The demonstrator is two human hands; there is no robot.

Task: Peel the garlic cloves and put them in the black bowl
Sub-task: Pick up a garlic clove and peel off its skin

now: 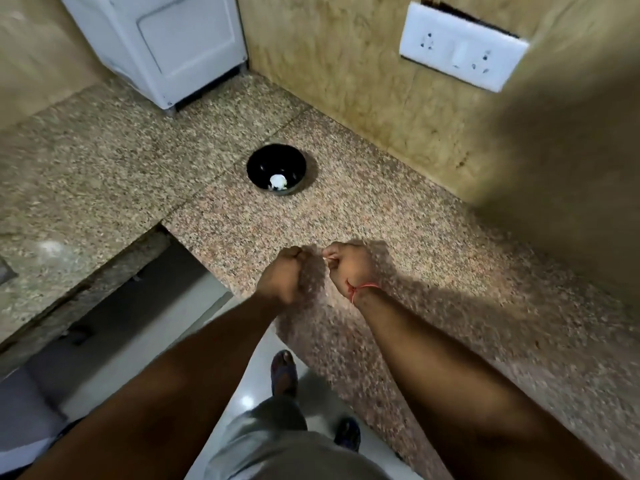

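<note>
Left hand (281, 273) fisted, right hand (349, 268) perhaps pinching garlic; black bowl (256, 168) beyond

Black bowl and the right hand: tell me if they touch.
Apart. The head view shows bare countertop between the black bowl and the right hand.

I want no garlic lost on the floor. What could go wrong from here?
1. Both hands, left hand and right hand, work near the counter edge, so a dropped clove or peel may fall to the floor.
2. The black bowl sits farther back; carrying a clove there could let it slip.
</note>
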